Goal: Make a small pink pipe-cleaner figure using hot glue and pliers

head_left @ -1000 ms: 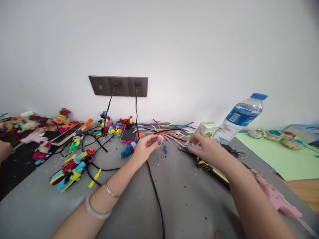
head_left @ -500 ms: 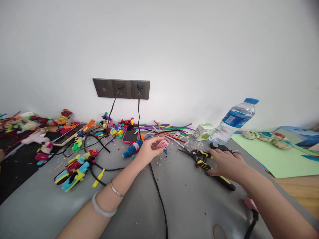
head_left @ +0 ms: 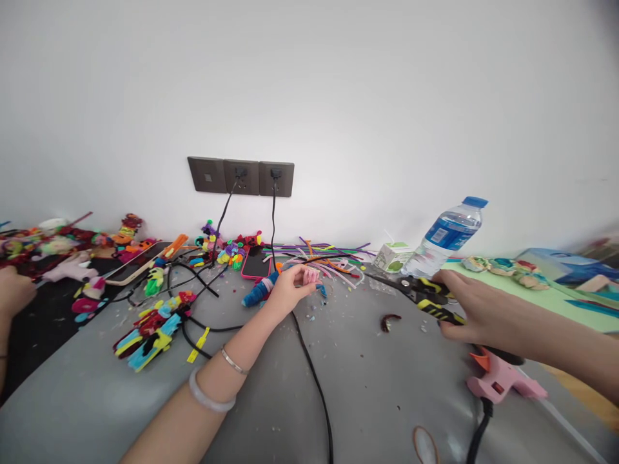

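Between the thumb and fingers of my left hand (head_left: 289,291) is a small pink fuzzy piece (head_left: 311,276), apparently pipe cleaner. My right hand (head_left: 476,308) grips long-nosed pliers (head_left: 416,291) with black and yellow handles, raised over the right side of the table, jaws pointing left. Behind my left hand lies a blue fuzzy figure (head_left: 258,292). A heap of loose pipe cleaners (head_left: 333,252) stretches along the wall. Under my right forearm rests a pink glue gun (head_left: 503,380), partly hidden.
A tilted water bottle (head_left: 447,235) and a small carton (head_left: 393,256) stand by the wall. Black cables (head_left: 312,374) cross the grey table (head_left: 367,412). Colourful fuzzy figures (head_left: 155,328) and a phone (head_left: 138,263) lie left. Another person's hand (head_left: 14,293) shows at the left edge.
My right hand has picked up the pliers from the table and moved right, uncovering the glue gun and a dark curled piece. My left hand still holds the pink piece. Another person's hand has appeared at left.
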Available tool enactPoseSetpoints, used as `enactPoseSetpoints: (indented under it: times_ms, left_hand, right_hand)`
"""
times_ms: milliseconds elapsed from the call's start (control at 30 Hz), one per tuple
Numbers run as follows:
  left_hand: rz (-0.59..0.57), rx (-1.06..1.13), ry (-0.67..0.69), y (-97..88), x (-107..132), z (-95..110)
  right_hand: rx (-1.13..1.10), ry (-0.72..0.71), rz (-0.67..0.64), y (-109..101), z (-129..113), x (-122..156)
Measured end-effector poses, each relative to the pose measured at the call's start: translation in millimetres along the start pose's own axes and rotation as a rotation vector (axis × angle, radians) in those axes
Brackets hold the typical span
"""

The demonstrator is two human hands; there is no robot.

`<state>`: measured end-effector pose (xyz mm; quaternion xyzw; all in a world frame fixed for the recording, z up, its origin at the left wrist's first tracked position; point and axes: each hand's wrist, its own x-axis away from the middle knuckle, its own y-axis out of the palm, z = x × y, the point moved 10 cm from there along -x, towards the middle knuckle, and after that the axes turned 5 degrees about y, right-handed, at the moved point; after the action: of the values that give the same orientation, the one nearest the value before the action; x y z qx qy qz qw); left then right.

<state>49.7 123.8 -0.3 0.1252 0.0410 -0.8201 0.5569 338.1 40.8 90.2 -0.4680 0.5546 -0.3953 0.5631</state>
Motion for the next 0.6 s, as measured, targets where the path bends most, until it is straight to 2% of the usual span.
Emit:
enactPoseSetpoints:
  times_ms: [100,200,267,333,467,600]
  left_hand:
    - [-0.031,-0.033,-0.031,3.1,1,-1]
    - [-0.044,-0.075,-0.018,3.7,1,1]
    - [-0.046,-0.098,-0.008,3.5,1,2]
    - [-0.042,-0.117,-0.004,3.0,1,3]
    - [-0.025,-0.15,0.014,2.2,2,4]
    - [-0.013,-0.253,0.031,-0.3,2,3]
  right_hand:
    - [-0.043,-0.065,-0.058,-11,-9,0]
    - [-0.058,-0.078,0.085,-33,-33,-7]
    - [-0.054,-0.146,0.147,-34,-61,-13]
    - [-0.083,-0.153,0.162,-24,-85,-21]
    - [-0.23,-0.062,-0.018,30,-112,-37]
    - [-0.261,-0.074,-0.064,61,-124,-41]
